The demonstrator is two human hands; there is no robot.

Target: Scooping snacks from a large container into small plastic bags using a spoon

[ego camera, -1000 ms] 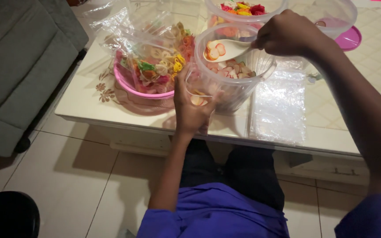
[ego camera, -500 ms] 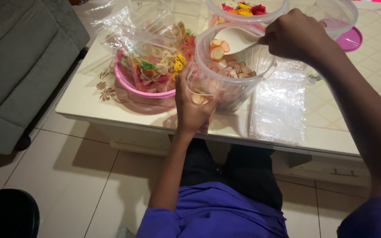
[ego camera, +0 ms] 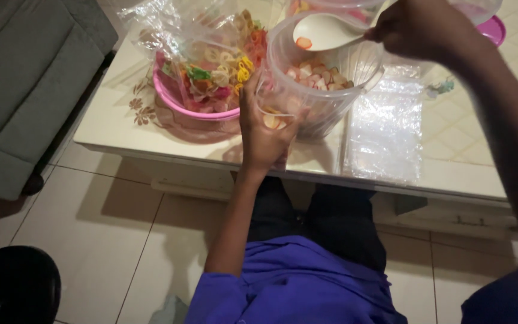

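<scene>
White scoop (ego camera: pixel 325 31) gripped by right hand (ego camera: pixel 418 27) fingers, left hand (ego camera: pixel 263 129) fingers clasping small clear bag (ego camera: pixel 274 108) beside tub (ego camera: pixel 331 90)

left hand (ego camera: pixel 263 129) gripping, right hand (ego camera: pixel 421 30) clenched, raised

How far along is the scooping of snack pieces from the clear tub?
Done: small clear bag in left hand holds a few pieces. In hand: right hand lifts white scoop with one piece. Left: clear tub is partly full; flat bags unfilled.

Snack bowl (ego camera: pixel 196 111) left of tub (ego camera: pixel 325 84); bags (ego camera: pixel 385 129) right, probably flat on table (ego camera: pixel 115 129).
</scene>
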